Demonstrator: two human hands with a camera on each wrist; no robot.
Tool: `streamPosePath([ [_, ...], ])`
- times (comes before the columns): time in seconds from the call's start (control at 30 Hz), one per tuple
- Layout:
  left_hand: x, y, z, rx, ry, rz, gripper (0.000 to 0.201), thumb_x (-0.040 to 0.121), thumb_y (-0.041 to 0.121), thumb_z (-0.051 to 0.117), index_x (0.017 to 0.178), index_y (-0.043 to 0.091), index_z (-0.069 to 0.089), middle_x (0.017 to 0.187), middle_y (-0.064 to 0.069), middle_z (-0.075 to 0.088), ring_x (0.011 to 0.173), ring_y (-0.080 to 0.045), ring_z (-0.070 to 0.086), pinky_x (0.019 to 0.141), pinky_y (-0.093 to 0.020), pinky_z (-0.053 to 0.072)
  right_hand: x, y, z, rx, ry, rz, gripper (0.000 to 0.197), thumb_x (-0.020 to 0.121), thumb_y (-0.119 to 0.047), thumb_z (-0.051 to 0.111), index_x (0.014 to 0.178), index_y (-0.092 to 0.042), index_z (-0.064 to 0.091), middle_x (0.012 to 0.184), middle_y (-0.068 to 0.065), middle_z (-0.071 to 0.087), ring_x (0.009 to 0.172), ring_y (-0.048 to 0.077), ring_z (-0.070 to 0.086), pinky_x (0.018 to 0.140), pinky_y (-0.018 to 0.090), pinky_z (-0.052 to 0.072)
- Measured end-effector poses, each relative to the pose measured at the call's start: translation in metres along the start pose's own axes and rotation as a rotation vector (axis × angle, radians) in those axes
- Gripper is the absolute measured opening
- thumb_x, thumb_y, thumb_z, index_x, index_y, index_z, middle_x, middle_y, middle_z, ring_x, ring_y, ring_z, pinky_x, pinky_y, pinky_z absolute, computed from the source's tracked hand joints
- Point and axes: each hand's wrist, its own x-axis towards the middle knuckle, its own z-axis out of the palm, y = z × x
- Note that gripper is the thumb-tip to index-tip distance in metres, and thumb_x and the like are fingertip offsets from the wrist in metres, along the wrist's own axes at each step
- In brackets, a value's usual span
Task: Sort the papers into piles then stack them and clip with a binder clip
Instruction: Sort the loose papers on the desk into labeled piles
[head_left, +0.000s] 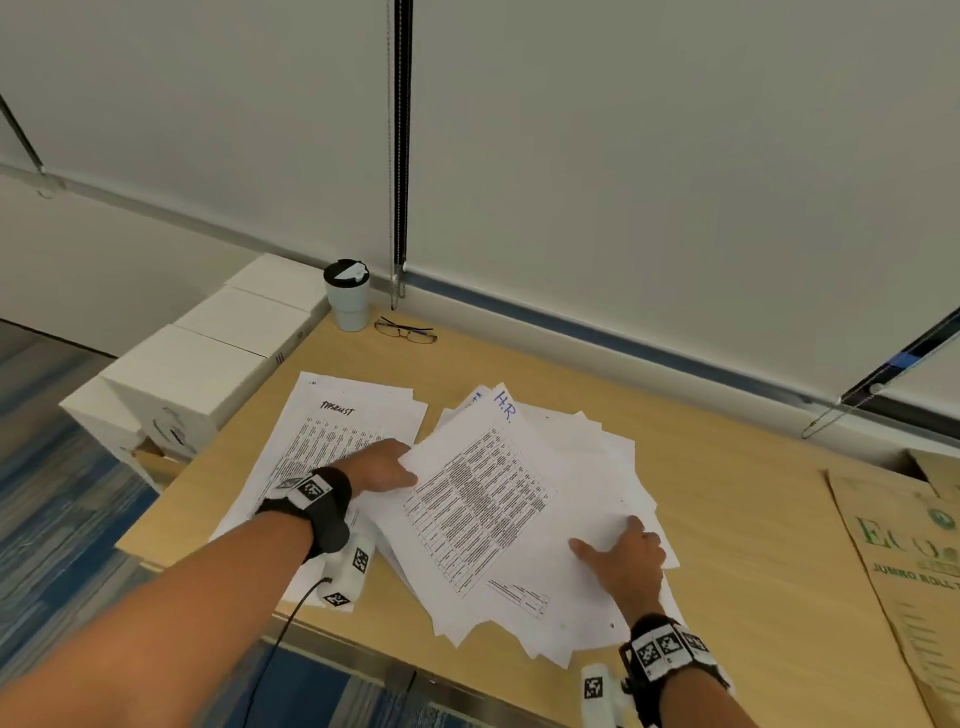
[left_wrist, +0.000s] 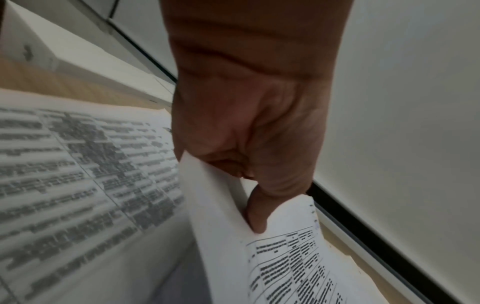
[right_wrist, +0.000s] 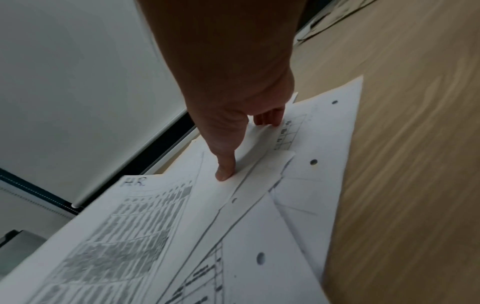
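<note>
A tidy pile of printed papers (head_left: 332, 431) with a handwritten heading lies at the table's left. To its right spreads a loose, fanned pile (head_left: 587, 467), topped by a table-printed sheet marked "H.R." (head_left: 483, 493). My left hand (head_left: 384, 462) pinches that sheet's left edge (left_wrist: 215, 226), with the thumb (left_wrist: 255, 216) on top and the fingers hidden beneath. My right hand (head_left: 623, 556) holds the loose pile's right side (right_wrist: 324, 144). Its thumb (right_wrist: 224, 170) presses down on top, and its curled fingers (right_wrist: 267, 120) dig in at a sheet's edge, bowing the paper between them.
At the table's back stand a lidded white cup (head_left: 346, 293) and a pair of glasses (head_left: 405, 331). White boxes (head_left: 208, 358) line the left side. A printed cardboard box (head_left: 904, 571) lies at the right. Bare wood table (head_left: 753, 545) shows between it and the papers.
</note>
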Motion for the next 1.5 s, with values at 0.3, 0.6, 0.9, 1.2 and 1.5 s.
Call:
streamPosePath([
  [0.3,-0.038,-0.097,-0.067,-0.234,0.189,-0.118,0.039,0.097,0.019,0.069,0.135,0.009,0.062,0.133,-0.008,0.065,0.118,-0.030,0.063,0.101,-0.040,0.050,0.009,-0.019,-0.002,0.250,0.140,-0.036,0.032,0.087,-0.024,0.076,0.103,-0.001,0.062,0.101,0.017,0.070,0.097,0.041,0.069,0.080,0.052,0.059],
  [0.6,-0.067,-0.161,-0.061,-0.338,0.243,-0.249,0.036,0.093,0.011,0.073,0.125,0.006,0.057,0.124,-0.013,0.064,0.113,-0.035,0.063,0.093,-0.038,0.052,-0.032,-0.106,-0.039,0.640,0.244,-0.361,0.013,0.095,-0.032,0.072,0.098,-0.020,0.068,0.089,-0.005,0.072,0.082,0.025,0.071,0.072,0.041,0.060],
  [0.9,-0.059,-0.166,-0.058,-0.014,0.366,-0.182,0.073,0.083,0.034,0.081,0.139,0.012,0.040,0.136,-0.012,0.041,0.125,-0.036,0.050,0.100,-0.043,0.048,-0.079,-0.173,-0.051,0.780,0.218,-0.527,0.013,0.092,-0.027,0.078,0.101,-0.019,0.074,0.099,0.000,0.076,0.094,0.026,0.072,0.082,0.045,0.062],
  [1.2,-0.051,-0.034,-0.046,-0.289,0.324,0.404,0.106,0.077,0.045,0.088,0.160,0.033,0.023,0.165,0.007,0.027,0.146,-0.015,0.028,0.120,-0.044,0.029,-0.129,-0.209,-0.118,0.807,0.058,-0.698,0.031,0.079,-0.019,0.090,0.106,-0.023,0.075,0.107,-0.002,0.075,0.093,0.021,0.073,0.072,0.033,0.063],
  [1.5,-0.022,0.048,-0.010,-0.801,0.014,0.419,0.040,0.095,0.026,0.075,0.133,0.016,0.067,0.125,0.000,0.076,0.116,-0.019,0.072,0.106,-0.047,0.055,-0.092,-0.157,-0.120,0.937,0.002,-0.482,0.054,0.082,-0.020,0.087,0.130,-0.020,0.061,0.118,0.002,0.077,0.103,0.020,0.077,0.083,0.040,0.064],
])
